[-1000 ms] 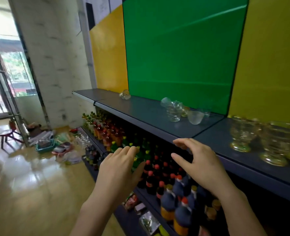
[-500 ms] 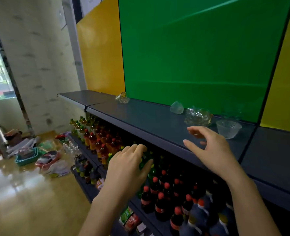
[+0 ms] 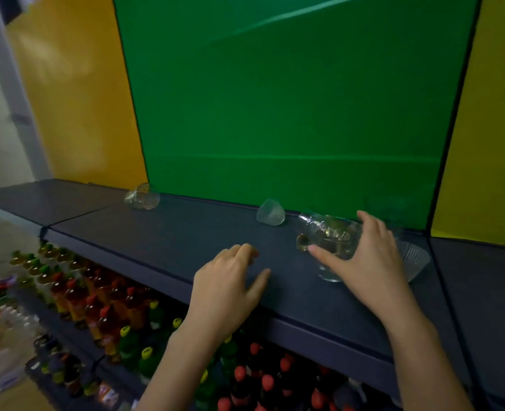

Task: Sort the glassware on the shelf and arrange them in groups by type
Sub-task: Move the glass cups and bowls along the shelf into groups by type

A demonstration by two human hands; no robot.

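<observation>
On the dark blue shelf (image 3: 186, 241) stands a clear patterned glass cup (image 3: 330, 238). My right hand (image 3: 367, 259) wraps it, thumb across its front and fingers over its far rim. A ribbed clear glass bowl (image 3: 415, 259) sits just right of that hand. A small clear glass (image 3: 270, 213) lies tipped at the back, and another clear glass (image 3: 141, 197) lies on its side further left. My left hand (image 3: 230, 280) rests on the shelf near its front edge, fingers loosely bent, holding nothing.
Green and yellow back panels rise behind the shelf. A faint clear glass (image 3: 390, 206) stands against the green panel. Lower shelves hold several bottles (image 3: 112, 310) with red, green and yellow caps. Goods lie on the floor at the far left.
The view has swung right and closer to the shelf. My right hand has gone forward and closed round the patterned glass cup. My left hand has risen onto the shelf top.
</observation>
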